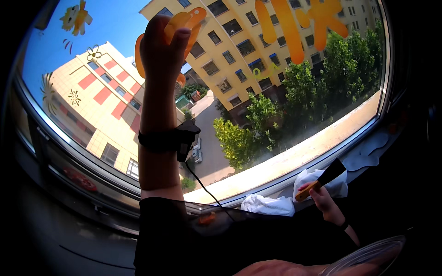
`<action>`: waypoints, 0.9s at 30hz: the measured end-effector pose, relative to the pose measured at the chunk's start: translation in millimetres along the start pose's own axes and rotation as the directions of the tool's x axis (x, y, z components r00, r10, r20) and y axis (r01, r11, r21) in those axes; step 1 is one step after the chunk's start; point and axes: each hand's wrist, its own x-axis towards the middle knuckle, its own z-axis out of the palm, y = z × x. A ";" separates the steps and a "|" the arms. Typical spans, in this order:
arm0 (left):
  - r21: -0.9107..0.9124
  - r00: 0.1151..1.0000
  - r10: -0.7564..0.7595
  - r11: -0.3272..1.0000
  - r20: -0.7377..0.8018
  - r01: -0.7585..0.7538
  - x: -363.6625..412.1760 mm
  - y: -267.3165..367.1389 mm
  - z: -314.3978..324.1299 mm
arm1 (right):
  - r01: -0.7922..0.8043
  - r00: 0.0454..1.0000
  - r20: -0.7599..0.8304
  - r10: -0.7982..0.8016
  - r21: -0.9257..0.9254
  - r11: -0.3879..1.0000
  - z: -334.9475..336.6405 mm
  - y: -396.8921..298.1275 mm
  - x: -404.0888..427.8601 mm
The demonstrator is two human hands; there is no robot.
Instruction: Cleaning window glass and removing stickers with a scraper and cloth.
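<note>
My left hand (160,48) is raised against the window glass at the upper left. Its thumb and fingers pinch a curled flap of orange window sticker (188,20), while more orange sticker (139,57) shows behind the hand. Around that wrist sits a black strap with a small dark device (187,139) and a cable. Lower right, my right hand (323,198) grips a putty knife (309,190) by its yellowish-brown handle, its dark blade tilted up and right. That hand is beside a white crumpled cloth or tissue (338,183) on the sill.
Large orange sticker strokes (288,31) cover the upper right glass. A cartoon animal decal (74,17) and a flower decal (94,53) are at the left. Another white crumpled bundle (267,205) and pale flat pieces (361,161) lie along the sill. The metal window frame (276,183) curves below.
</note>
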 end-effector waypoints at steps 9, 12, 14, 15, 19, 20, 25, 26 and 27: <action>0.324 0.916 0.177 0.897 0.360 -0.300 16.0 8.1 -7.2 | -0.018 0.998 -0.052 0.018 0.015 1.000 -3.6 -4.8 -3.6; 0.227 0.946 0.132 0.952 0.296 -0.204 18.1 15.7 -4.2 | -0.009 0.999 -0.043 0.007 -0.033 0.999 0.4 -14.9 -2.2; 0.263 0.943 0.190 0.928 0.275 -0.263 12.4 9.5 6.3 | -0.003 0.999 -0.048 0.001 -0.033 0.999 -0.7 -8.7 -1.2; 0.382 0.941 0.133 0.889 0.313 -0.253 8.5 9.6 11.7 | 0.006 0.999 -0.044 -0.008 -0.039 0.999 -0.3 -6.0 -0.2; 0.413 0.904 0.208 0.835 0.373 -0.363 10.1 4.9 11.7 | 0.015 1.000 -0.011 -0.016 -0.042 0.999 -1.2 0.8 4.9; 0.359 0.889 0.263 0.843 0.374 -0.401 12.4 5.4 11.6 | 0.015 1.000 -0.016 -0.016 -0.048 0.999 -1.5 -0.9 3.1; 0.504 0.877 0.068 0.796 0.475 -0.334 21.2 15.8 10.7 | -0.028 0.999 -0.040 0.027 -0.026 0.999 -2.7 -2.5 1.6; 0.551 0.864 -0.015 0.775 0.504 -0.308 23.5 17.0 9.2 | -0.027 0.999 -0.037 0.026 -0.025 0.999 -1.9 -2.7 2.9; 0.552 0.864 -0.014 0.774 0.504 -0.309 25.4 19.0 7.7 | -0.013 0.999 -0.034 0.012 -0.034 0.999 -1.0 -3.4 4.1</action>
